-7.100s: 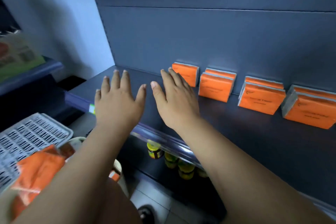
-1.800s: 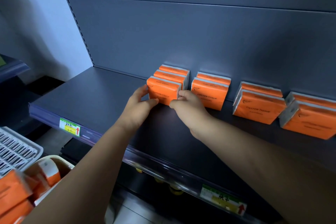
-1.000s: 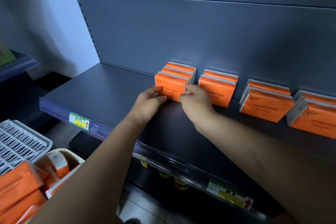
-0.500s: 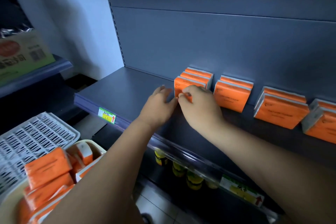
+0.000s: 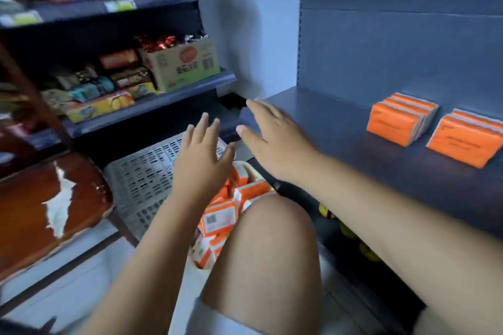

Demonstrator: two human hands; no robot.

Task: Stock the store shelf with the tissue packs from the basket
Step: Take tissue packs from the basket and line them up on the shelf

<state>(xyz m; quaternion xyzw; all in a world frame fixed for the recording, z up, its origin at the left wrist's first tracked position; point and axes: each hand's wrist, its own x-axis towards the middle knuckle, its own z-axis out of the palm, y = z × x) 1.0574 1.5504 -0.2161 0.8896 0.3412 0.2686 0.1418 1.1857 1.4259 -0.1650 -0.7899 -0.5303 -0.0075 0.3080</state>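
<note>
Orange tissue packs stand in rows on the dark shelf [image 5: 340, 128] at the right: a row of three [image 5: 394, 124] and another row [image 5: 465, 141] cut by the frame edge. The cream basket [image 5: 251, 170] below holds several more orange packs [image 5: 220, 219], partly hidden by my knee and left arm. My left hand [image 5: 202, 160] hovers above the basket, fingers spread, holding nothing. My right hand [image 5: 272, 139] is over the shelf's left front corner, fingers straight, also empty.
A grey perforated crate [image 5: 144, 179] lies left of the basket. A worn brown stool seat [image 5: 46, 207] is at the far left. Snack shelves with a cardboard box [image 5: 182, 62] stand behind. My bare knee [image 5: 266, 253] is in front of the basket. Yellow-capped jars [image 5: 326, 212] sit on the lower shelf.
Both hands let go of the front pack in the left row and drew back leftward toward the basket. The view swung left and down.
</note>
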